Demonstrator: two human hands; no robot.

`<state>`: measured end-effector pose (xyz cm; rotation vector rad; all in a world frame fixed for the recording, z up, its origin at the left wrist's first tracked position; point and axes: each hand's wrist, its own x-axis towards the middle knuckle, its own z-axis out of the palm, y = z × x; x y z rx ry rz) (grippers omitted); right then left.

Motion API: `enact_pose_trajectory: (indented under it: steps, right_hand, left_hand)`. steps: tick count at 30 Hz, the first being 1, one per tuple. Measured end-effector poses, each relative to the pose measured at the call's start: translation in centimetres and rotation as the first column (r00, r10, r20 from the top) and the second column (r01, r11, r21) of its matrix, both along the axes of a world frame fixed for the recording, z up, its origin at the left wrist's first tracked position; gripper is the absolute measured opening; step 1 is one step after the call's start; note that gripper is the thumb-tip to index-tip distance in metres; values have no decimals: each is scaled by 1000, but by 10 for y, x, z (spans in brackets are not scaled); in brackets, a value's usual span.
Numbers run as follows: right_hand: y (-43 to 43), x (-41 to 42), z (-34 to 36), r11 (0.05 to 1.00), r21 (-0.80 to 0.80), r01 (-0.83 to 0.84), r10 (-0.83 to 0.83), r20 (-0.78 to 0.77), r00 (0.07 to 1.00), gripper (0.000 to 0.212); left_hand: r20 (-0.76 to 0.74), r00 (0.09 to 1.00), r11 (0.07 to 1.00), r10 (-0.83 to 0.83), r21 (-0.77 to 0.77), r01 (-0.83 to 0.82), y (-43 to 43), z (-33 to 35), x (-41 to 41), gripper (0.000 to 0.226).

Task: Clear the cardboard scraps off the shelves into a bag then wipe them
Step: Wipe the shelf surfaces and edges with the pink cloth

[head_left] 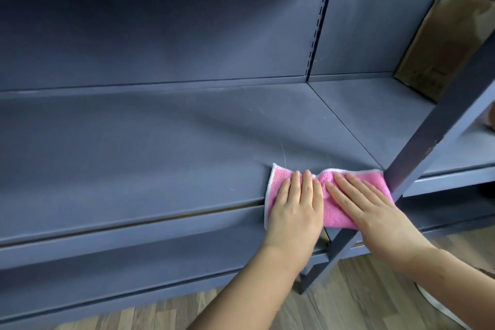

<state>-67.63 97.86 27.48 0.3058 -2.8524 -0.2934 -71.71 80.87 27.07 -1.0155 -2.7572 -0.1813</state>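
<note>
FINGERS: straight fingers [306, 185] flat on pink cloth [336, 213] | HANDS: we press left hand [294, 209] and right hand [375, 209] side by side | CLOTH: at shelf [160, 155] front edge, touching post [428, 142] | STEP: wiping | NEXT: probably sweep left; cardboard piece [450, 43] stands uncleared in right bay

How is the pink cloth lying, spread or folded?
Spread: the pink cloth lies open under the left hand and right hand, with one wrinkle between them.

Dim top, brighter right, soft blur
</note>
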Motion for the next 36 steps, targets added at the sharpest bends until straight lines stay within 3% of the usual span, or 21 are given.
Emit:
enact_pose_trajectory:
  steps: [3, 6, 10, 12, 16, 21, 24, 25, 27, 29, 32, 36]
  right_hand:
    - [-25, 9, 27, 997, -34, -70, 73, 92, 993, 83]
    - [-66, 16, 71, 999, 6, -54, 53, 143, 988, 85]
    - [-128, 30, 149, 999, -42, -33, 44, 290, 956, 69]
    - [-158, 37, 191, 997, -65, -44, 59, 237, 970, 66]
    - [-219, 48, 268, 995, -85, 50, 0, 505, 863, 64]
    - [-283, 49, 378, 986, -162, -43, 97, 343, 934, 58]
    - [-310, 31, 428, 989, -123, -76, 97, 171, 980, 59]
    - [-317, 19, 439, 992, -82, -96, 105, 107, 989, 60]
    - [-325, -13, 449, 990, -2, -139, 139, -16, 990, 60]
    - [-333, -46, 447, 989, 44, -139, 142, -82, 986, 59]
    - [-345, -82, 424, 990, 95, -102, 106, -39, 994, 54]
    - [-350, -102, 373, 997, 48, -62, 58, 95, 994, 49]
  left_hand:
    - [15, 997, 996, -79, -41, 80, -31, 15, 12, 38]
    - [53, 997, 990, -52, -129, 58, -69, 49, 27, 49]
    - [20, 997, 981, -70, -178, 72, -128, 126, 38, 53]
    - [36, 993, 963, -114, -242, 119, -159, 181, 45, 52]
    - [133, 975, 919, -175, -334, 211, -228, 276, 55, 36]
    - [-14, 994, 976, -109, -189, 105, -304, 371, 54, 46]
    - [-272, 957, 993, -97, -96, 74, -334, 413, 30, 59]
    - [-409, 903, 990, -127, -103, 93, -341, 420, 16, 62]
    - [-514, 855, 991, -67, -135, -3, -349, 431, -7, 63]
    - [-534, 845, 983, 29, -136, -120, -352, 426, -33, 63]
    - [-467, 873, 950, 140, -185, -251, -349, 406, -57, 63]
    - [-213, 915, 905, 342, -189, -382, -339, 359, -71, 47]
